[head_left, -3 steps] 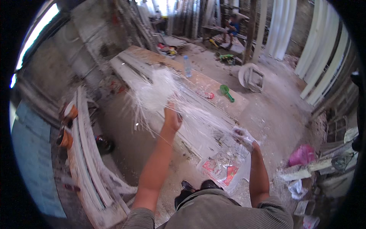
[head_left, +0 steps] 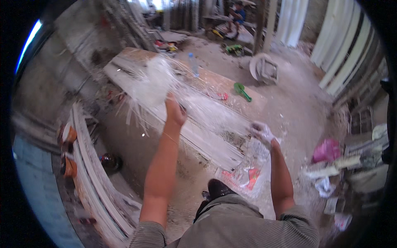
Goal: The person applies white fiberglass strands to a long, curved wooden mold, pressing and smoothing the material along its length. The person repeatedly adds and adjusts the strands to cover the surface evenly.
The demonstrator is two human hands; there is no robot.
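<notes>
A large loose bunch of white fibre strands [head_left: 155, 84] spreads over a long ridged white board or mould [head_left: 209, 144]. My left hand [head_left: 175, 111] is closed round the near side of the bunch, about mid-board. Fine strands stretch from it toward my right hand [head_left: 262, 131], which is coated in white and holds the strands' other end above the board's near right end. Its fingers are curled, partly hidden by the strands. Just below lies a whitish plastic sheet or sack [head_left: 248, 175] with red patches.
Along the board's far side are a clear bottle [head_left: 193, 66] and a green scoop [head_left: 242, 91]. An overturned whitish stool [head_left: 264, 69] lies beyond. At left stands a long curved bench [head_left: 97, 165] with orange pots [head_left: 68, 165]. A pink bag [head_left: 326, 149] is at right; a person [head_left: 235, 16] sits far back.
The whole view has shifted, with the board and the fibre bunch now further left and slightly higher. Both hands keep hold of the strands, and my right hand is a little higher.
</notes>
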